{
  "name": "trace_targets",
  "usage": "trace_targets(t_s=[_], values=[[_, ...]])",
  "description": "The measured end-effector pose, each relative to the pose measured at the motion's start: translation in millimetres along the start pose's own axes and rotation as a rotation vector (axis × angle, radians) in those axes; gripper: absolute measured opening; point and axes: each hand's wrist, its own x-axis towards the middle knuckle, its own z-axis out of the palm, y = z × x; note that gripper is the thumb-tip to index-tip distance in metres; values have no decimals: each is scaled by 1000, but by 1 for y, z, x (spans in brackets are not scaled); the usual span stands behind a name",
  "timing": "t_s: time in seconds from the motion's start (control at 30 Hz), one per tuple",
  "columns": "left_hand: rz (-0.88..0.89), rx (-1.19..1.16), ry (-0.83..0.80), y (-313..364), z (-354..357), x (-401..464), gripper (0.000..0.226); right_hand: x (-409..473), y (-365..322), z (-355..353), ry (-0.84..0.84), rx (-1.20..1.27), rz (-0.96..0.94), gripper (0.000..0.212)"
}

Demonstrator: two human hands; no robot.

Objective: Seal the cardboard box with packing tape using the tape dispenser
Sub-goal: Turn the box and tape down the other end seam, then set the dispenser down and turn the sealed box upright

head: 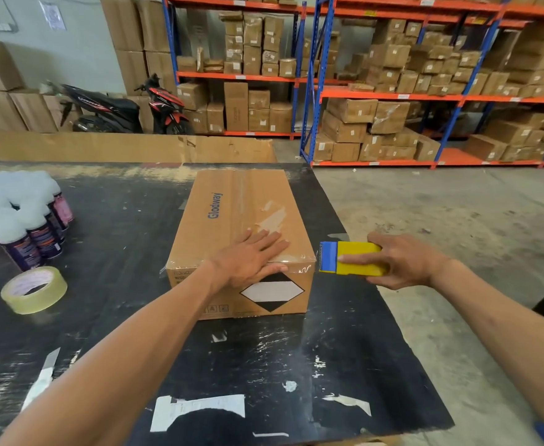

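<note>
cardboard box [232,220]: glossy taped seam | left hand [248,257] flat on top | right hand [402,262] grips yellow-blue tape dispenser [349,257]

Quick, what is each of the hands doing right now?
Left hand: open, pressing flat on the cardboard box.
Right hand: gripping the yellow tape dispenser.

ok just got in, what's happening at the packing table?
A person is sealing a brown cardboard box on the black table. The left hand lies flat on the box's near top edge, where clear tape already wraps over the rim. The right hand grips a yellow and blue tape dispenser just off the box's right corner, not touching it. A spare roll of clear tape and a cluster of white-capped spray cans sit to the left.
</note>
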Motion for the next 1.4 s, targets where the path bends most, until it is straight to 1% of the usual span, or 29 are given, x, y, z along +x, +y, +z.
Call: trace_targets(t_s=[0.1,0.2,0.23,0.3,0.4,0.43,0.47,0.53,0.57,0.6,0.67,0.73,0.83,0.87,0.97,1.0,1.03,1.1,1.17,1.27,1.33,1.4], values=[[-3,34,-8,0,0,1,71,11,-3,-4,46,-69,-51,57],[6,48,1,0,1,2,70,26,-12,-4,-75,-283,-164,48],[10,40,-3,1,2,1,70,29,-17,-1,-116,-319,-178,47],[19,58,-3,-1,1,0,70,35,-27,6,-167,-310,-139,47],[-33,15,64,10,-11,-2,72,45,-35,5,-158,-338,-79,49],[-79,26,103,24,-16,2,74,45,-35,2,-139,-337,-41,48],[-164,32,129,40,-19,10,78,44,-35,0,-133,-338,7,46],[-401,-76,116,74,-24,33,91,44,-36,-1,-135,-293,99,45],[-509,-144,95,89,-25,42,94,45,-36,-2,-124,-266,141,44],[-585,-175,82,99,-23,50,93,46,-35,0,-129,-234,192,44],[-638,-157,59,107,-18,60,86,49,-35,7,-178,-158,315,45],[-630,-128,30,103,-14,63,82,50,-35,13,-200,-58,419,45],[-599,-116,-36,94,-15,59,81,51,-33,23,-176,131,556,47],[-591,-121,-73,89,-17,56,82,53,-31,27,-176,205,599,52],[-564,-137,-230,68,-26,45,82,61,-26,37,-203,405,721,77],[-558,-146,-283,60,-30,40,83,64,-25,40,-203,454,754,80],[-556,-157,-325,53,-32,36,83,67,-25,42,-211,481,782,77],[-552,-171,-374,41,-33,27,86,73,-26,49,-230,514,801,58],[-529,-160,-357,36,-31,20,87,78,-29,57,-244,551,809,48],[-507,-121,-278,39,-25,14,86,79,-35,73,-271,616,818,40],[-511,-113,-259,40,-25,12,85,75,-36,85,-317,624,862,37],[-514,-113,-257,40,-25,13,86,67,-34,100,-332,645,944,47]])
